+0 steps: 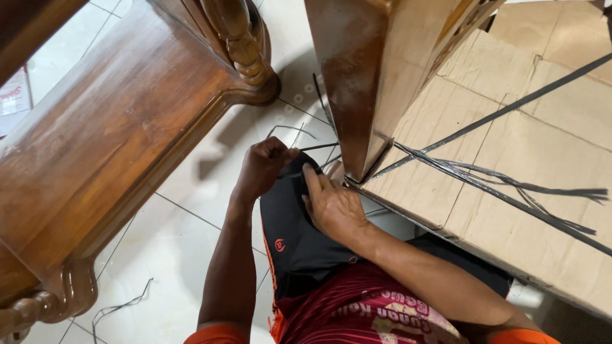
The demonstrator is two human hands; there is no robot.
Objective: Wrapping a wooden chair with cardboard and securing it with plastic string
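Head view, inspected left to right. At nine o'clock a carved wooden bench [108,134] stands on the white tiled floor [210,191], with a loose scrap of strap [118,308] lying at seven o'clock. Near centre, the left hand [264,167] is closed around the end of a dark plastic strap [319,147], knuckles up. Just beside it, toward four o'clock, the right hand [331,204] lies flat, fingers extended against the person's black-clad knee, pressing where the strap meets the lower corner of a second wooden furniture piece [370,76]. The hands are close together but not touching.

From that corner the strap runs out toward three o'clock across flattened cardboard sheets [510,172], with frayed strands [548,191] splaying near the right edge (whether these are cut ends cannot be told).

Judgement on progress: strapping appears laid around the piece, but no finished knot or seal is visible at the corner, so fastening seems incomplete.
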